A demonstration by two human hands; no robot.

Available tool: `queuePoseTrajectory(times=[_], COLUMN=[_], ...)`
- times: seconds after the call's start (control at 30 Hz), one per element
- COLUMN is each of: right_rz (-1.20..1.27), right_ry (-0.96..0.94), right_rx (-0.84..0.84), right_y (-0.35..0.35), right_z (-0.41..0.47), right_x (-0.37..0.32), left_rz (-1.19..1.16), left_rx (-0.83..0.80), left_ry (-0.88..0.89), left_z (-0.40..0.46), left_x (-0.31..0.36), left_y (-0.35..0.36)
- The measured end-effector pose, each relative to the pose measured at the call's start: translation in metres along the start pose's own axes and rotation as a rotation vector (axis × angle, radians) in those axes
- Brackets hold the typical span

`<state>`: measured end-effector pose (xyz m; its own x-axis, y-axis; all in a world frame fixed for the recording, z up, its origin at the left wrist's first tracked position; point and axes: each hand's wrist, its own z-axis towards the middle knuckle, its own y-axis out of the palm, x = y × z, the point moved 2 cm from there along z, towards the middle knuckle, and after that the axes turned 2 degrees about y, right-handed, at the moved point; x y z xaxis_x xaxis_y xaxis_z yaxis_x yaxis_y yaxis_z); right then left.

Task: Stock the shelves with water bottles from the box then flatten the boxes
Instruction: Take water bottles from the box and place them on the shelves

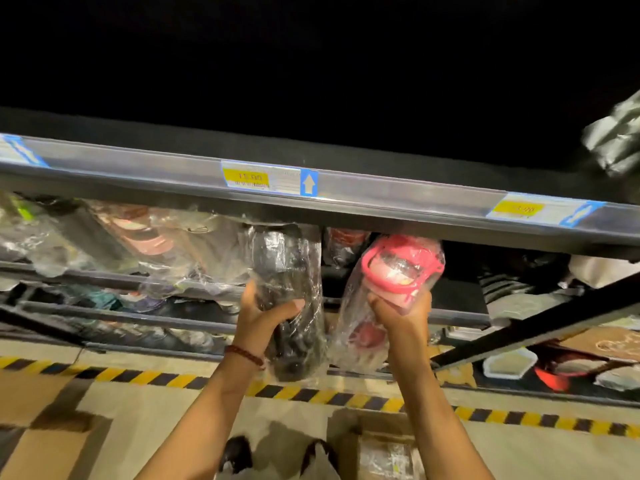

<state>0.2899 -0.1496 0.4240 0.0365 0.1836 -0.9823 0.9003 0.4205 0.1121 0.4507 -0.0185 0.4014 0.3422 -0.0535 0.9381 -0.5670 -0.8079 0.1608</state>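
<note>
Cardboard of an open box (384, 452) lies on the floor between the forearms. Above it, the left hand (261, 318) grips a dark bottle (289, 299) in clear wrap around its middle, and the right hand (398, 311) clutches a pink-lidded bottle (391, 289) just below the lid. Both bottle tops reach just under the shelf edge (346, 199) carrying yellow price tags (246, 177).

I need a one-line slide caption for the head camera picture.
Left hand holds a black bottle, right hand a pink bottle, both plastic-wrapped, below the shelf edge.
</note>
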Motion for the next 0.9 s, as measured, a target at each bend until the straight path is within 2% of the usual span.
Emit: queuePoseTrajectory(times=[0.1,0.33,0.53,0.67,0.9], right_rz=[0.052,0.061,0.079,0.107,0.362], right_ry=[0.034,0.0,-0.013,0.056,0.173], right_rx=[0.014,0.037,0.073,0.145,0.272], right_y=[-0.003,-0.009,-0.013,-0.016,-0.032], right_z=[0.014,0.035,0.044,0.052,0.067], right_x=[0.011,0.017,0.018,0.022,0.024], left_rz=[-0.007,-0.105,-0.19,-0.216,-0.266], left_rx=[0.051,0.044,0.031,0.019,-0.003], left_ry=[0.003,0.021,-0.051,-0.074,-0.07], left_z=[0.009,0.036,0.054,0.057,0.065], left_x=[-0.002,-0.002,-0.006,0.0,0.014], left_y=[0.004,0.024,0.038,0.042,0.056])
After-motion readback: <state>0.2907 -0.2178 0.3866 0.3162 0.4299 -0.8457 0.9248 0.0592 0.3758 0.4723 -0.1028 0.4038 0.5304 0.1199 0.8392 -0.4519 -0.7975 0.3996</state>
